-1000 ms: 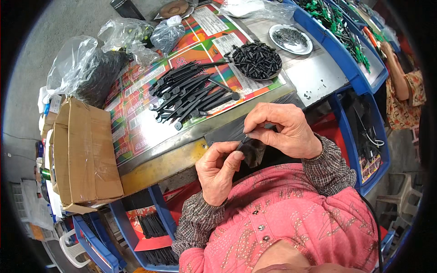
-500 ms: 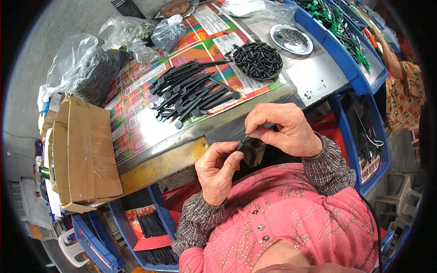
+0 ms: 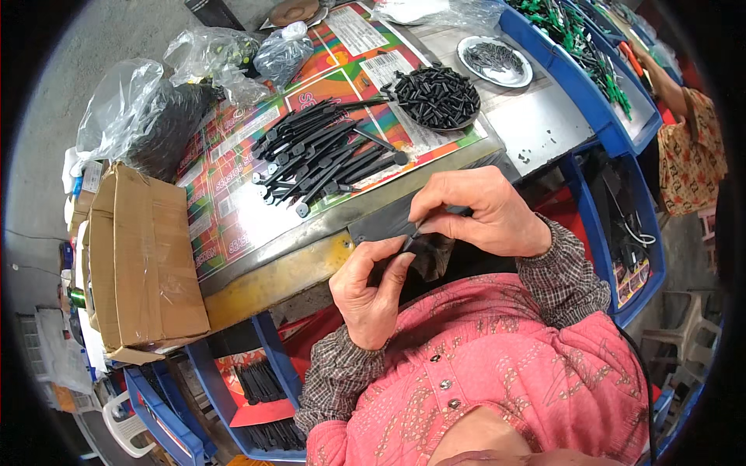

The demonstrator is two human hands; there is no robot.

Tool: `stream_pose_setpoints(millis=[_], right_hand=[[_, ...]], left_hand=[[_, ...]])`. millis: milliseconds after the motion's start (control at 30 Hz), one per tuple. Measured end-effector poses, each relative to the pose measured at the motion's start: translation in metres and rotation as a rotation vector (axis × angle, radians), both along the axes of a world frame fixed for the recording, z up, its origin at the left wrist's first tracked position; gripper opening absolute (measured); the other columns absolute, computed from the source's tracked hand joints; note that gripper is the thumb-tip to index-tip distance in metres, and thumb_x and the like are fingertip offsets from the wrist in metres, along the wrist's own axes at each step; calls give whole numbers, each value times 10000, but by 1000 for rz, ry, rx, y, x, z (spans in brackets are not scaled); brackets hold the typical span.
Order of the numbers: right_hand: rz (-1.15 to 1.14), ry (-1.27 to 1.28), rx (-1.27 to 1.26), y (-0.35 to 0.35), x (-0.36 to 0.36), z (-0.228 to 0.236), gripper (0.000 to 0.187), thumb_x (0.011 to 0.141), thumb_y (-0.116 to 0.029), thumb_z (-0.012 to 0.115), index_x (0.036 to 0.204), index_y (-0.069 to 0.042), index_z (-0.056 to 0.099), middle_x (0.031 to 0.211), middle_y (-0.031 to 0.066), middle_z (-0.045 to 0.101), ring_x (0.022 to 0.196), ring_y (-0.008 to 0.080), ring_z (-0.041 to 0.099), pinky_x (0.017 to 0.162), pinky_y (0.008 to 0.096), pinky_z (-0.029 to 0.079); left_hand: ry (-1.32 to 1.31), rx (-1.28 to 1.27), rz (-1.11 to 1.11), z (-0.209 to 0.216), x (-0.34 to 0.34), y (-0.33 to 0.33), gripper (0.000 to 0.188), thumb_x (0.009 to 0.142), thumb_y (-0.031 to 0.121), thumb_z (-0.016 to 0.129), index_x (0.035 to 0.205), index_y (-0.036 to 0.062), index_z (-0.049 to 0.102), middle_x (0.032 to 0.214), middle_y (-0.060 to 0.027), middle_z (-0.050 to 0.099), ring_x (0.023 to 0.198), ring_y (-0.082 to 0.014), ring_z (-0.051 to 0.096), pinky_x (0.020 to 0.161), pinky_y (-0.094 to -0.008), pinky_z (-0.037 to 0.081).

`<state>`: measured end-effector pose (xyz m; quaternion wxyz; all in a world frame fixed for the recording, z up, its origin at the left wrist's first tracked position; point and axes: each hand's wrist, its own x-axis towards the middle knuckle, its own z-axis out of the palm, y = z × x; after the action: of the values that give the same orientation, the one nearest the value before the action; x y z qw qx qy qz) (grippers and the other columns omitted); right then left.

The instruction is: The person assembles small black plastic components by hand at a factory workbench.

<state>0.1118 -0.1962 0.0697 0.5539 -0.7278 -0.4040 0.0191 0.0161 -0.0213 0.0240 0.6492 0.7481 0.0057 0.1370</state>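
Head view: by table's (image 3: 544, 124) near edge, left hand (image 3: 367, 299) pinched slim black piece (image 3: 409, 241), right hand (image 3: 483, 211) its far end, apparently steadying it. On table: black rods (image 3: 317, 158), then bowl (image 3: 458, 130) of short black cylinders (image 3: 435, 97), presumably for easy reach.

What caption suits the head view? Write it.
Left hand pinches slender dark piece, right hand at its tip, long black rods heaped beyond.

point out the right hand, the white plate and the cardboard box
Right hand (image 3: 488, 213): head view, back of it
White plate (image 3: 510, 81): head view, its lower rim
Cardboard box (image 3: 159, 260): head view, its side wall
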Motion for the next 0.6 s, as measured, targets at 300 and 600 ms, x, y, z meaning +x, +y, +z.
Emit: stream_pose_setpoints(millis=[300, 600], right_hand=[[-8, 125, -51, -5, 2, -1, 109, 824, -55, 673, 903, 6, 629, 807, 75, 643, 748, 158, 610, 672, 284, 481], [-40, 167, -36, -3, 1, 1, 120, 839, -73, 669, 920, 2, 623, 798, 72, 626, 710, 167, 591, 635, 281, 471]], left_hand=[[61, -22, -7, 3, 0, 1, 154, 804, -24, 714, 952, -15, 671, 771, -30, 620, 666, -75, 555, 615, -213, 453], [-22, -52, -20, 8, 8, -4, 146, 829, -12, 697, 967, -19, 651, 806, -22, 618, 693, -72, 550, 635, -210, 451]])
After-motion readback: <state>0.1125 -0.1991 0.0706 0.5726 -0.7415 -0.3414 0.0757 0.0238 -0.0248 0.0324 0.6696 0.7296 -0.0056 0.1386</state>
